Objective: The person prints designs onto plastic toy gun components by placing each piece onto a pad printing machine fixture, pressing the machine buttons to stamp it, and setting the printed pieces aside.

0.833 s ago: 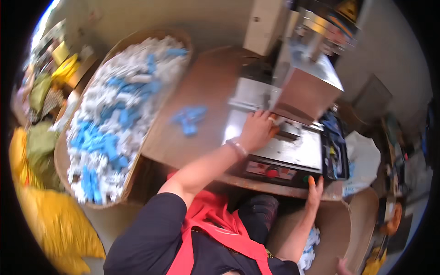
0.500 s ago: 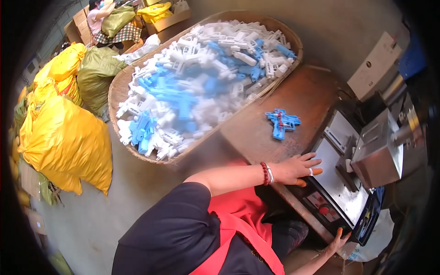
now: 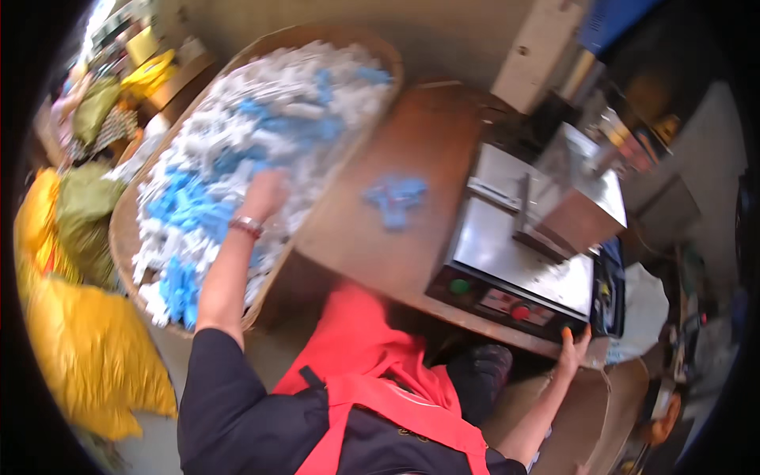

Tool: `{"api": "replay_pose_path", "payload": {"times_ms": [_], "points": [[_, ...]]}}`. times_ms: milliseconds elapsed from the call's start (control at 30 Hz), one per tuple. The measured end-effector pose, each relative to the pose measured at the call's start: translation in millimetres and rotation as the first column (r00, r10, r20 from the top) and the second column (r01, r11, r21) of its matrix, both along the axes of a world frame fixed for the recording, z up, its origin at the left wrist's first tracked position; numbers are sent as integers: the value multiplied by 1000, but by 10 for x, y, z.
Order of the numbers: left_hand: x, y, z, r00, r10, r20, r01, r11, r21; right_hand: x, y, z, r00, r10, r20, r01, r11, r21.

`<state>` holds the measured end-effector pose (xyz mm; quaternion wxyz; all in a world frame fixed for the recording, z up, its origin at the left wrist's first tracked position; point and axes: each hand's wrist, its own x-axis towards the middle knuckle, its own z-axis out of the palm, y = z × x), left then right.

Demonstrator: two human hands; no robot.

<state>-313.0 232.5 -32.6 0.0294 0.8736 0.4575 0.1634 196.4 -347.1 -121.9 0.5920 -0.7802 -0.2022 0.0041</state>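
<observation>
My left hand is over the pile of white and blue plastic toy gun parts in a long woven basket. Motion smears its fingers, so whether it grips a part is hidden. At the front right corner of a metal-topped bench machine, my right hand has fingers apart, a fingertip at the green button there. Another green button and a red button sit on its front panel. Some blue toy guns with red bits lie blurred on the brown table between basket and machine.
Large yellow sacks and a green sack stand on the left. Behind them another person sits near boxes. A metal box-shaped head rises over the machine's plate. A white bag hangs to its right.
My left hand has left the machine's front edge and swung left into the basket. My right hand stays at the machine's corner. The whole view has turned to the right.
</observation>
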Motion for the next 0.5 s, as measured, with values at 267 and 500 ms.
{"api": "replay_pose_path", "payload": {"times_ms": [267,500], "points": [[2261,-2194,436,604,-607,517,587,777,226,-291,1460,1157,910,184,372,-167,983,-77],[2504,-2580,260,634,-599,489,579,787,214,258,2141,918,813,172,556,-178,983,-44]]}}
